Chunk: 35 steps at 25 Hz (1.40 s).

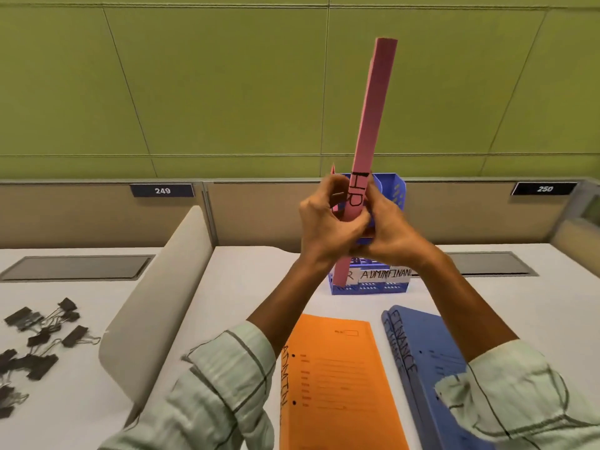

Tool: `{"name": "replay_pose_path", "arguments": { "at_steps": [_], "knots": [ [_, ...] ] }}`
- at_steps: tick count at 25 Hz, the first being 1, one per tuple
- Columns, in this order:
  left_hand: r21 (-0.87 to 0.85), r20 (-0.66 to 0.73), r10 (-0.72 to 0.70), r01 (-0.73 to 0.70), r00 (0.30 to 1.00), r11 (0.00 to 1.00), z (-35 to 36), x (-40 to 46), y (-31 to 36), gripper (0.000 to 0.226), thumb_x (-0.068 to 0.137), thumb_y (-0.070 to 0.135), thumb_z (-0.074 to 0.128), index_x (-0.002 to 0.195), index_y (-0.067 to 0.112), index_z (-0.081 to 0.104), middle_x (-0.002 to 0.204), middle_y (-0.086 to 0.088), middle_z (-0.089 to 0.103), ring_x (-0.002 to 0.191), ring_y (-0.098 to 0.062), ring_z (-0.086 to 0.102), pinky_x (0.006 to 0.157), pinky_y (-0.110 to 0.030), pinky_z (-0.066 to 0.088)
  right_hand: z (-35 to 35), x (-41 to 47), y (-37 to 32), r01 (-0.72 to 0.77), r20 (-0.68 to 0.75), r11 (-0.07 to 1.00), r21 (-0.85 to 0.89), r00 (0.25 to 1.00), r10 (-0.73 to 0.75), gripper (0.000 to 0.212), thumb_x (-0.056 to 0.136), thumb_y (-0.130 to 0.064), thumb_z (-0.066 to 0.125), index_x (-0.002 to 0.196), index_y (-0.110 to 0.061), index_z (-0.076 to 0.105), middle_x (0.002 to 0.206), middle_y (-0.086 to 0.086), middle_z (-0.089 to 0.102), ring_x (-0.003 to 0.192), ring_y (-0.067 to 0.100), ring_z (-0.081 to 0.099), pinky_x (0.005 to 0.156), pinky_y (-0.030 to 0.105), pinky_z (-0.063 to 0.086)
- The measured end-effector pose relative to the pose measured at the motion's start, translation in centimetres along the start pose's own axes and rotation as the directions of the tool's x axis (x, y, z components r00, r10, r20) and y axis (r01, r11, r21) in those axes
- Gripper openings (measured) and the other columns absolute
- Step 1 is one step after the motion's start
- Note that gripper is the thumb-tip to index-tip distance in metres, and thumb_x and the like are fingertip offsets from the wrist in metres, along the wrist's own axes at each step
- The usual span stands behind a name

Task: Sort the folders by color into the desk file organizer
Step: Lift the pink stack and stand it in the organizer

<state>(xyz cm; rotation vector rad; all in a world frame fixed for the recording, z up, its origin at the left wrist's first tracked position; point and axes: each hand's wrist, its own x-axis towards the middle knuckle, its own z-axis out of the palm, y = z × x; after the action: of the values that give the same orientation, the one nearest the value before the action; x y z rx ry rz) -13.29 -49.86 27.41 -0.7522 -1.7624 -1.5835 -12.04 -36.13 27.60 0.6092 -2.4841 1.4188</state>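
I am holding the pink folder [373, 118] upright and edge-on with both hands, over the blue organizer [368, 280] standing toward the tabletop's far edge. My left hand [324, 228] is curling its fingers round the folder's lower part, and my right hand [386, 232] is gripping it from the other side. The orange folder [334, 381] and the blue folders [422, 358] are lying flat near the front edge. Binder clips [35, 339] are lying at the left edge.

Both hands [352, 224] raised (seemingly clasped)
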Motion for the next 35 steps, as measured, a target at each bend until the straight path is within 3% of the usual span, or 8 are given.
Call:
{"name": "replay_pose_path", "arguments": {
  "at_steps": [3,7,11,14,18,21,29,35],
  "knots": [
    [0.027,0.037,-0.047,0.046,0.998,0.999,3.1,0.3,-1.5,0.041,0.069,0.008,0.078,0.106,0.009,0.062,0.091,-0.003,0.073,0.079,-0.01,0.071,0.073,-0.024,0.06,-1.7,0.4,3.3,-0.016,-0.034,0.998,-0.067,0.999,0.014,0.112,0.07,-0.005,0.085,0.155,-0.034,0.017,0.124,-0.018,0.06,0.11,0.008,0.066,0.078,0.036,0.062],
    [0.113,-0.028,-0.175,0.177,0.984,0.978,6.2,0.3,-4.4,0.04,0.068,0.006,0.075,0.106,0.009,0.063,0.087,-0.003,0.073,0.071,-0.009,0.068,0.069,-0.012,0.055,-2.0,1.7,7.4,-0.021,-0.082,0.985,-0.17,0.997,0.007,0.069,0.084,-0.007,0.073,0.144,-0.019,0.042,0.132,-0.012,0.054,0.109,-0.026,0.047,0.096,0.014,0.046],
    [0.136,-0.048,-0.254,0.258,0.966,0.956,8.5,0.7,-8.1,0.04,0.071,0.008,0.077,0.108,0.01,0.062,0.09,-0.003,0.073,0.072,-0.006,0.066,0.07,-0.004,0.052,-2.0,3.9,11.9,-0.054,-0.103,0.981,-0.187,0.994,0.035,0.053,0.088,-0.002,0.065,0.138,-0.01,0.048,0.119,-0.017,0.057,0.101,-0.03,0.047,0.084,-0.005,0.036],
    [0.148,-0.007,-0.292,0.29,0.956,0.946,9.4,1.7,-11.1,0.038,0.074,0.015,0.079,0.108,0.011,0.062,0.092,-0.001,0.073,0.077,-0.007,0.07,0.074,-0.015,0.058,-2.1,5.6,14.8,-0.063,-0.097,0.979,-0.196,0.994,0.045,0.06,0.086,-0.005,0.069,0.141,-0.011,0.045,0.135,0.0,0.057,0.117,-0.011,0.051,0.092,0.0,0.037],
    [0.168,0.071,-0.348,0.333,0.935,0.928,10.2,1.9,-15.5,0.038,0.075,0.02,0.081,0.107,0.014,0.061,0.092,0.007,0.068,0.079,0.003,0.067,0.074,-0.009,0.054,-1.5,7.6,19.4,-0.067,-0.066,0.967,-0.245,0.996,0.052,0.079,0.086,-0.004,0.07,0.153,-0.016,0.029,0.147,0.011,0.047,0.131,0.024,0.05,0.108,0.035,0.046],
    [0.17,0.107,-0.416,0.395,0.903,0.903,10.5,0.8,-18.1,0.043,0.078,0.017,0.079,0.116,0.011,0.06,0.103,-0.001,0.071,0.088,-0.005,0.068,0.084,-0.018,0.056,-0.6,8.0,21.9,-0.15,-0.04,0.967,-0.204,0.989,0.145,0.081,0.096,-0.009,0.06,0.157,-0.033,0.013,0.149,0.007,0.043,0.129,0.021,0.051,0.102,0.033,0.05],
    [0.298,0.113,-0.376,0.33,0.92,0.896,7.6,-6.6,-20.0,0.056,0.079,0.032,0.078,0.123,0.008,0.054,0.119,-0.004,0.066,0.102,-0.006,0.06,0.082,-0.018,0.055,3.7,3.2,25.1,-0.359,-0.167,0.86,-0.363,0.933,0.319,0.109,0.085,-0.028,0.076,0.157,-0.02,-0.005,0.162,0.009,0.021,0.145,0.03,0.032,0.11,0.052,0.037],
    [0.529,0.013,-0.629,0.529,0.777,0.663,1.9,-13.3,-19.0,0.065,0.075,0.037,0.08,0.126,0.01,0.049,0.127,-0.01,0.059,0.115,-0.024,0.057,0.091,-0.036,0.051,6.8,-4.7,22.2,-0.431,-0.098,0.851,-0.301,0.901,0.422,0.102,0.084,-0.028,0.076,0.158,-0.018,0.008,0.165,0.004,0.015,0.15,0.026,0.018,0.115,0.046,0.031]
  ]
}}
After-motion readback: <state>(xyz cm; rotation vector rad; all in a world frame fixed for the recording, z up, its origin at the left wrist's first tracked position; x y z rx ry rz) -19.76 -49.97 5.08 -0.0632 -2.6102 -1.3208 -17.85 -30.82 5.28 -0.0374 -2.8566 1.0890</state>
